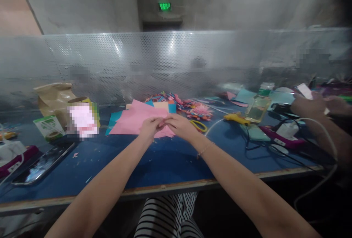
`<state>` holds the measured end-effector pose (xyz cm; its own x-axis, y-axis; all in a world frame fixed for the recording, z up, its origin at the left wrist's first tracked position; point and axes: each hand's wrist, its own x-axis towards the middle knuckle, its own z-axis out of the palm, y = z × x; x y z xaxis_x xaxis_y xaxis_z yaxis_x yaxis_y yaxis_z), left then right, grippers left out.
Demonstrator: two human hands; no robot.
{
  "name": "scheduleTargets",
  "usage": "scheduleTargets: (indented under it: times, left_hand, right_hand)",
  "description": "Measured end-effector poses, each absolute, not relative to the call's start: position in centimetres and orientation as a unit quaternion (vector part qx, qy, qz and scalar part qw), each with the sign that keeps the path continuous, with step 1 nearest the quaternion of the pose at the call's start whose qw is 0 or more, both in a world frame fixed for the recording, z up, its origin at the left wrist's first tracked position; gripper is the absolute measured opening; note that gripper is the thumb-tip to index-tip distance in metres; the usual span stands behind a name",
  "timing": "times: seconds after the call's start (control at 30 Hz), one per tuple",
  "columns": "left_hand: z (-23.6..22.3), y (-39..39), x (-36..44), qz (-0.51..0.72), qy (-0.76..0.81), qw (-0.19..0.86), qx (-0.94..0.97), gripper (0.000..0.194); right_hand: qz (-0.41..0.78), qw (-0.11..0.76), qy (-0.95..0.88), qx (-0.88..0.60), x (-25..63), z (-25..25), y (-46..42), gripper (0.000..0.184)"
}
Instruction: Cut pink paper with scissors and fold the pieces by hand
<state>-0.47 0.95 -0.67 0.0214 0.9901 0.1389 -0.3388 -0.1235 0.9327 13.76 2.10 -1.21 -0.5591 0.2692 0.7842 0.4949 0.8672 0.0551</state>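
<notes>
My left hand (pixel 150 128) and my right hand (pixel 180 126) meet at the middle of the table, fingertips closed together on a small piece of pink paper (pixel 162 123). Most of that piece is hidden by the fingers. Right behind and under the hands lie pink paper sheets (pixel 132 120), stacked over blue sheets (pixel 112 122). Yellow-handled scissors (pixel 202 126) rest beside my right hand, partly covered by it. Beyond them sits a pile of fringed paper strips (pixel 199 111) in pink, blue and orange.
A phone (pixel 45 163), a green-and-white box (pixel 49 127) and a brown paper bag (pixel 53 96) are on the left. To the right are a yellow glue gun (pixel 237 119), a bottle (pixel 257 107) and a purple power strip (pixel 283 139) with cables. Another person's hands (pixel 310 106) hold something white.
</notes>
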Motion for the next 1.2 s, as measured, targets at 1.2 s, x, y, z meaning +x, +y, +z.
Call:
scheduleTargets:
  times: [1.2]
  left_hand:
    - [-0.6, 1.0, -0.6, 0.598, 0.386, 0.505, 0.489, 0.013]
  right_hand:
    - [0.286, 0.469, -0.735, -0.398, 12.4, -0.3, 1.6, 0.017]
